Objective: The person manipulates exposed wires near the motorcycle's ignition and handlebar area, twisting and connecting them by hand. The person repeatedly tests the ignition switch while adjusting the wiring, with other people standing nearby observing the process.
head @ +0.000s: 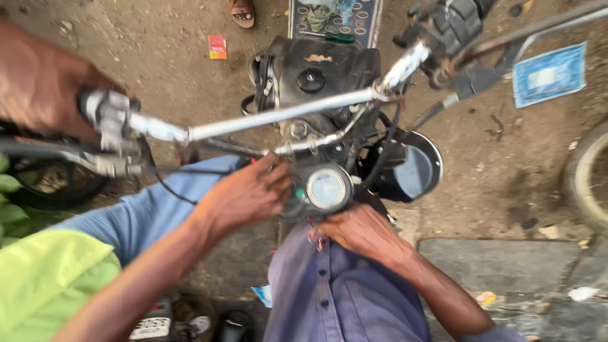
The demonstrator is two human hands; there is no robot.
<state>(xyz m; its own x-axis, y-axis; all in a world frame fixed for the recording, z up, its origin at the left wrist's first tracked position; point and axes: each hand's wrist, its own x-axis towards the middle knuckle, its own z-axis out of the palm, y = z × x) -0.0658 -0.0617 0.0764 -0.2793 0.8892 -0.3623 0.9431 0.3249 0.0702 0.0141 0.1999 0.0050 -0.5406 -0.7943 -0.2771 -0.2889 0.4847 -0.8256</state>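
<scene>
From my remote seat I look straight down on a stripped motorcycle standing on dirt ground. My left hand (244,193) sits at the left side of the round speedometer (326,188). Its fingers are bent in close against the gauge housing, but I cannot tell whether they actually grip it. My right hand (364,231) lies just under the same gauge, knuckles up, with the fingertips tucked beneath and out of sight, so its hold is unclear too. The speedometer is in the middle of the bike's front, just below the chrome handlebar (285,114) and beside the hollow black headlight shell (405,168).

Another person's hand (38,82), blurred, clasps the handlebar's end at the left edge. Behind the bar is the black fuel tank (316,73) with its round cap. On the ground lie a red packet (217,46) near the top edge and a blue sheet (548,75) towards the top right corner. A tyre (586,177) curves in at the right edge.
</scene>
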